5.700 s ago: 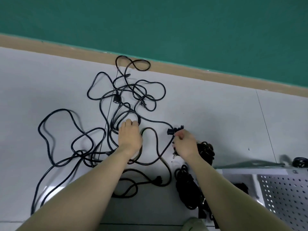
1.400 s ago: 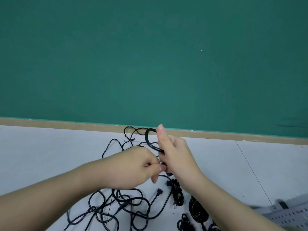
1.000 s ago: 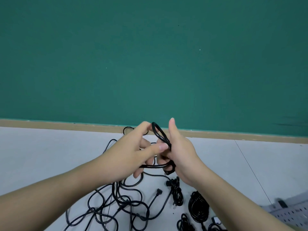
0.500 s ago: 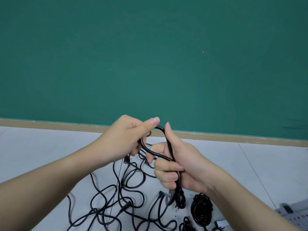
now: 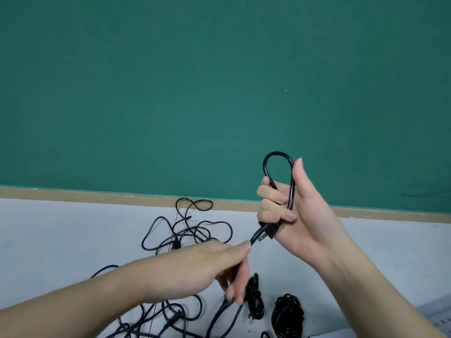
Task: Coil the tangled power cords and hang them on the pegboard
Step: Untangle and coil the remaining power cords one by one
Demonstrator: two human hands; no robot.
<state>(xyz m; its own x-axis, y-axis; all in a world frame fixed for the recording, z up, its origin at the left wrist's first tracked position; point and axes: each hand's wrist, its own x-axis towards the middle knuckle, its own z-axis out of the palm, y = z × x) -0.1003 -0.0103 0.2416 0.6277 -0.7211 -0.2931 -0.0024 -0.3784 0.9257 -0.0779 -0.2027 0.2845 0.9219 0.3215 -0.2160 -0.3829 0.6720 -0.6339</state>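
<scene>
The right hand [image 5: 288,203], raised higher than a moment ago, clenches a first loop of the power cord [image 5: 278,157] with its plug [image 5: 266,234] at the palm. The left hand [image 5: 214,267] has dropped from the loop and pinches the trailing cord, drawing slack from the tangled cords [image 5: 188,230] on the floor [image 5: 61,240]. Coiling has begun; two coiled cords [image 5: 288,313] lie nearby.

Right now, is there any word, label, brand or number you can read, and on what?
None can be read.
Plug under the right hand: no marking shows.
Coiled cords on the floor: no tags show.
Green wall: plain.
</scene>
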